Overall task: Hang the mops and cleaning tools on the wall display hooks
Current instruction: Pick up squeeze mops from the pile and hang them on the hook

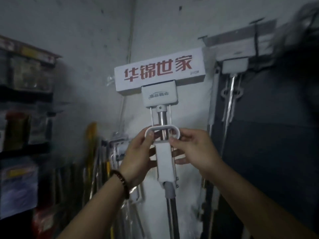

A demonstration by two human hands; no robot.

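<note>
A sponge mop stands upright against the white wall, its head boxed in white card with red characters. Below the head runs a steel pole with a white squeeze handle looped around it. My left hand grips the left side of that handle loop, thumb in front. My right hand pinches the loop's right end, fingers curled behind the white slider. Whether the mop hangs from a hook is hidden behind its head.
Another white mop hangs at the right beside a dark panel. More mops and poles lean at lower left. Stocked shelves fill the left edge. A blurred dark shape is at upper right.
</note>
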